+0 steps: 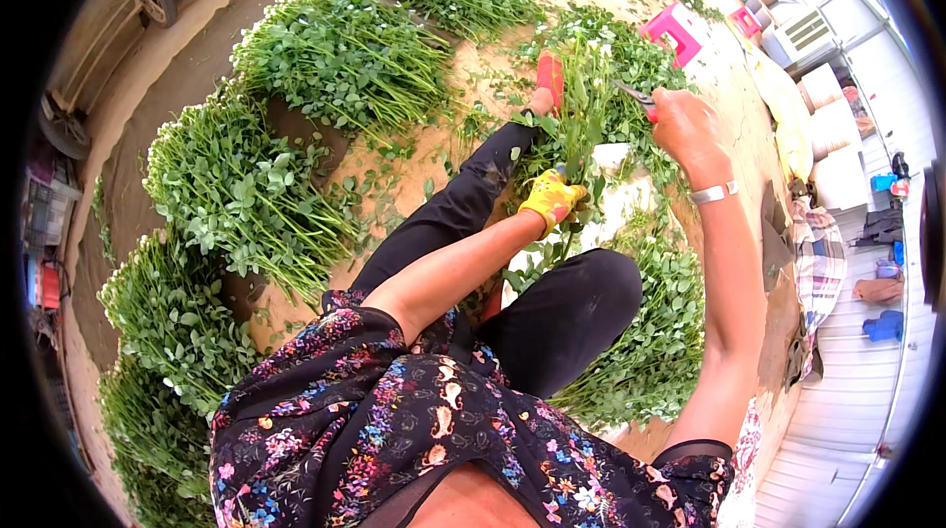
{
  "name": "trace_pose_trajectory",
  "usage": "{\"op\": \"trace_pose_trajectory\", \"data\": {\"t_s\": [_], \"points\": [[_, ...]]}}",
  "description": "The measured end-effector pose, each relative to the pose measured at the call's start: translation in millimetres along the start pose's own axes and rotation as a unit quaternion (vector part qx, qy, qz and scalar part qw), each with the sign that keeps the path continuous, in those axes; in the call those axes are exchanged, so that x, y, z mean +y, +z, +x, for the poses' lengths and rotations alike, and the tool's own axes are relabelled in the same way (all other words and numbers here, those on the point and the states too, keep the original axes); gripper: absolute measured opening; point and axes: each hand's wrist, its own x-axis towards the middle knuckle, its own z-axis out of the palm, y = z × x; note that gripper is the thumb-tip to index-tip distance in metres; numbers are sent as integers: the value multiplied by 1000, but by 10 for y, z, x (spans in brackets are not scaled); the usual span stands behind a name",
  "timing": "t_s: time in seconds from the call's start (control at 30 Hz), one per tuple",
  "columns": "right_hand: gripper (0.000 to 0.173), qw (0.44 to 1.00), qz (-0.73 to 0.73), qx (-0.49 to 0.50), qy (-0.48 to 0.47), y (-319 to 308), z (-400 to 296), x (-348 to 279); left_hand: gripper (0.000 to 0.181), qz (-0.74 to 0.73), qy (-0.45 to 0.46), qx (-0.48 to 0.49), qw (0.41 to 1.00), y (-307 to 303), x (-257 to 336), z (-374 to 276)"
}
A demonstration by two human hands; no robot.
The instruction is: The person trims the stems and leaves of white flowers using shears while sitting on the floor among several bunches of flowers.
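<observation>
My left hand, in a yellow patterned glove, is closed around the lower part of a bunch of leafy green stems with small pale flowers near their tops. To its upper right my bare right hand grips pruning shears with red on the handle, and their blades point at the held stems. Whether the blades touch a stem cannot be told. More cut stems with leaves lie by my bent knee, and others lie behind the held bunch.
Large bundles of flowering stems lie in a curved row on dark cloth at the left. A pink plastic stool stands at the upper right. Loose leaves litter the floor around my legs. A wheeled cart is at the upper left.
</observation>
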Motion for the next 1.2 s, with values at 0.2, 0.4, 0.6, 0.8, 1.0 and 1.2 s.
{"op": "trace_pose_trajectory", "data": {"t_s": [0.2,0.4,0.6,0.8,1.0,1.2], "points": [[15,988,95,-66,98,209,-58,82,54,-69,-4,-57,996,-15,-103,69],[19,978,172,-78,86,560,34,108,57,-63,0,-78,995,3,-57,31],[18,978,192,-51,63,678,-3,143,56,-80,0,-93,992,-11,-92,21],[15,955,281,-88,36,687,-43,267,59,-127,-18,-171,977,-89,-81,43],[12,834,499,-214,98,517,-76,263,54,-109,0,-210,972,-135,-72,58],[20,758,604,-229,88,604,-54,324,54,-103,3,-222,970,-136,2,7]]}}
